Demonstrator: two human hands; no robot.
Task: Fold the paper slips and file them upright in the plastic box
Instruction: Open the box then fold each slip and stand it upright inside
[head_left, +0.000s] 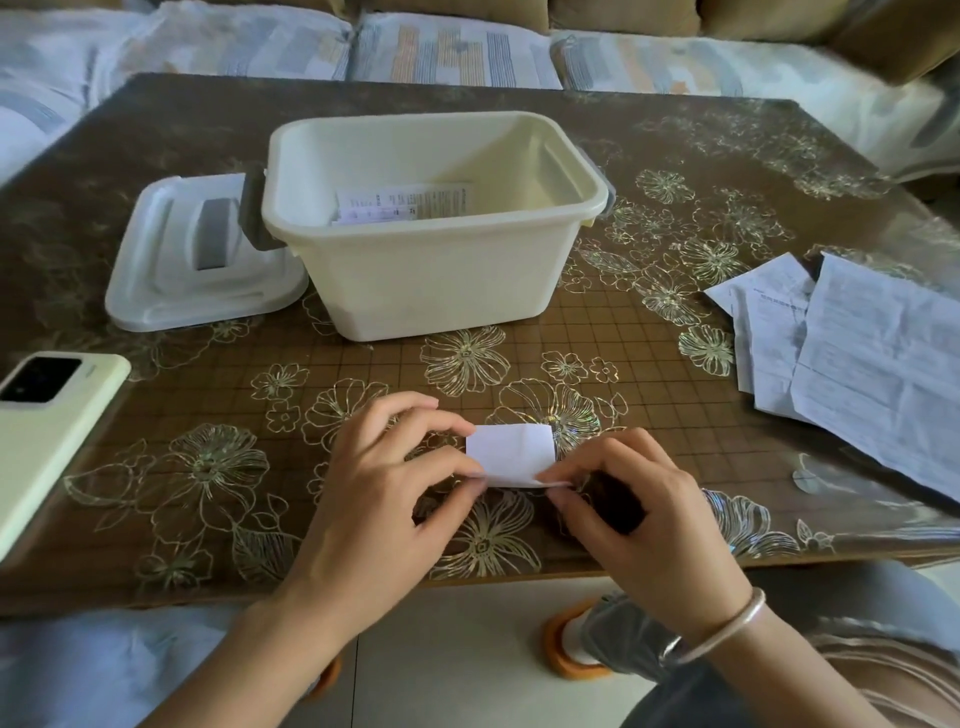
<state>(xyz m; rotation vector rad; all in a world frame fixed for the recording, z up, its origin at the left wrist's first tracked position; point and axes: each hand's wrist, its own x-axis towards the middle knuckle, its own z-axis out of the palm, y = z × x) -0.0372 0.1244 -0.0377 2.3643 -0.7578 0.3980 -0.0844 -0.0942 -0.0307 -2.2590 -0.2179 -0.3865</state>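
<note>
Both the left hand (384, 467) and right hand (634, 514) pinch the small folded slip (509, 453) just above the tabletop (675, 171), so crease it firmly before filing it in the box (431, 291).

Right hand (639, 525): wore a thin silver bangle (727, 631) at the wrist
Trouser leg (628, 642): was grey, at 5 o'clock
Slipper (560, 664): was orange with a thick rim, at 6 o'clock

Folded paper slip (510, 453) pinched between left hand (384, 483) and right hand (639, 525), plastic box (431, 280) behind.
</note>
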